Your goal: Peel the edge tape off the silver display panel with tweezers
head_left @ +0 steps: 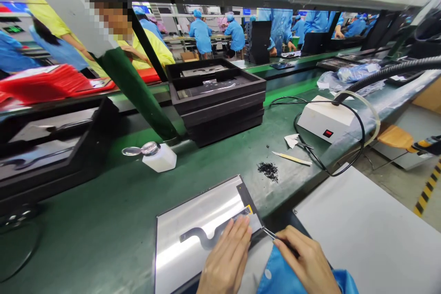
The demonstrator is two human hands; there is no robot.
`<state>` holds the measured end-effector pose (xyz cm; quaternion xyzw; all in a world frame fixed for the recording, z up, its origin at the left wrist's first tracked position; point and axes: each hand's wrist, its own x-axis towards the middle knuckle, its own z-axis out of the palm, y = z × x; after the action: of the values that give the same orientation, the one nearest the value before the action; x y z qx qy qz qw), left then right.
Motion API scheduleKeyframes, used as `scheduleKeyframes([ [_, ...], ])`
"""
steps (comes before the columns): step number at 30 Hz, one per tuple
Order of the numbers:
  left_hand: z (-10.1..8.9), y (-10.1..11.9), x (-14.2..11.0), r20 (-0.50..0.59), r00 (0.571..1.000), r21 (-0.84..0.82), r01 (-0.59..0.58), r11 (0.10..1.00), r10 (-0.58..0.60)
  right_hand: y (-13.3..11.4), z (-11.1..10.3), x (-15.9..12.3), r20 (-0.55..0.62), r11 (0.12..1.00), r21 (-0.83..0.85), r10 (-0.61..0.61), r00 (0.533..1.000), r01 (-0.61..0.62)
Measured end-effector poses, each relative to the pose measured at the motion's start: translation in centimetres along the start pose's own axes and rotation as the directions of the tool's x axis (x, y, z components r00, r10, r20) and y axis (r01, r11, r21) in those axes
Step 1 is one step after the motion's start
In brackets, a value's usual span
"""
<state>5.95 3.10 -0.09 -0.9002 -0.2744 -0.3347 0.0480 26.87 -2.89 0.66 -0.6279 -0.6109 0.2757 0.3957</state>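
Observation:
A shiny metal panel (193, 220) with a dark flat cable across it lies on the green bench in front of me. My left hand (225, 259) rests flat on the panel's right part, fingers stretched out and pressing near the cable. My right hand (305, 259) is closed in a pinch on thin metal tweezers (268, 233), whose tip points at the panel's right edge, beside the left fingertips. A blue sleeve covers my right wrist.
A white dispenser bottle (158, 157) stands behind the panel. Stacked black trays (220, 101) sit at the back, more trays (41, 156) at left. A white box (324, 121) with cables, a small stick (291, 158) and dark scraps (268, 171) lie right. Other workers sit beyond.

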Motion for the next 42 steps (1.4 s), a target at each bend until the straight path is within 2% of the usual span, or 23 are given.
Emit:
scheduleKeyframes([
  [8,0.4,0.1,-0.4,-0.016,1.0,0.016,0.006,1.0,-0.006,-0.4,-0.2,0.4,0.036,0.995,-0.094,-0.038,0.999,0.041],
  [12,0.2,0.2,-0.3,-0.016,1.0,0.012,0.012,1.0,-0.012,-0.7,-0.1,0.3,0.041,0.997,-0.083,-0.007,0.999,0.01],
  [15,0.1,0.3,-0.1,-0.019,1.0,0.0,0.023,1.0,-0.023,-0.8,0.1,0.4,0.056,0.996,0.002,0.094,0.994,-0.094],
  [17,-0.1,0.3,0.1,-0.006,0.999,-0.016,0.042,0.999,-0.042,-0.7,0.3,0.5,0.116,0.953,0.137,0.256,0.96,-0.27],
  [19,-0.3,0.3,0.3,-0.004,0.997,-0.041,0.074,0.996,-0.074,-0.6,0.5,0.7,0.246,0.817,0.323,0.414,0.876,-0.477],
  [21,-0.5,0.5,0.2,-0.041,0.991,-0.083,0.124,0.989,-0.128,-0.5,0.6,0.9,0.392,0.615,0.494,0.474,0.789,-0.615],
  [24,-0.2,1.4,-0.8,-0.192,0.975,-0.226,0.065,0.972,-0.11,-0.6,0.7,0.9,0.541,0.327,0.628,0.469,0.698,-0.706],
  [26,0.6,2.5,-1.7,-0.231,0.968,-0.4,-0.004,0.916,-0.097,-0.7,0.8,0.7,0.602,0.173,0.656,0.467,0.648,-0.734],
  [27,1.1,3.1,-2.1,-0.156,0.978,-0.509,0.041,0.86,-0.139,-0.7,0.9,0.6,0.626,0.109,0.663,0.462,0.628,-0.741],
  [28,1.7,3.6,-2.3,-0.021,0.969,-0.607,0.184,0.773,-0.247,-0.7,1.1,0.5,0.646,0.052,0.669,0.452,0.615,-0.741],
  [29,2.2,4.1,-2.3,0.157,0.91,-0.682,0.381,0.625,-0.385,-0.6,1.3,0.3,0.662,0.0,0.676,0.438,0.608,-0.737],
  [30,2.7,4.5,-2.0,0.338,0.805,-0.725,0.553,0.411,-0.488,-0.6,1.5,0.2,0.677,-0.045,0.682,0.418,0.606,-0.73],
  [31,3.0,4.8,-1.6,0.493,0.685,-0.739,0.655,0.158,-0.536,-0.5,1.8,0.1,0.689,-0.082,0.686,0.393,0.609,-0.723],
  [32,3.3,5.0,-1.0,0.618,0.586,-0.724,0.684,-0.089,-0.524,-0.4,2.0,0.0,0.698,-0.112,0.69,0.367,0.615,-0.715],
  [33,3.5,5.1,-0.3,0.703,0.522,-0.692,0.66,-0.292,-0.483,-0.4,2.3,-0.1,0.707,-0.133,0.69,0.338,0.622,-0.712],
  [34,3.7,5.2,0.3,0.754,0.488,-0.654,0.615,-0.44,-0.44,-0.4,2.5,-0.2,0.714,-0.144,0.688,0.309,0.628,-0.711],
  [36,4.0,5.3,1.3,0.803,0.443,-0.592,0.524,-0.612,-0.398,-0.4,2.7,-0.2,0.723,-0.156,0.685,0.268,0.637,-0.711],
  [39,4.4,5.5,1.9,0.832,0.376,-0.545,0.413,-0.73,-0.408,-0.4,2.9,-0.3,0.715,-0.121,0.689,0.27,0.644,-0.714],
  [40,4.6,5.5,1.9,0.837,0.36,-0.535,0.387,-0.751,-0.411,-0.3,2.9,-0.3,0.706,-0.08,0.692,0.283,0.649,-0.718],
  [42,4.8,5.6,1.9,0.841,0.341,-0.53,0.36,-0.768,-0.42,-0.1,2.8,-0.6,0.66,0.063,0.699,0.328,0.676,-0.713],
])
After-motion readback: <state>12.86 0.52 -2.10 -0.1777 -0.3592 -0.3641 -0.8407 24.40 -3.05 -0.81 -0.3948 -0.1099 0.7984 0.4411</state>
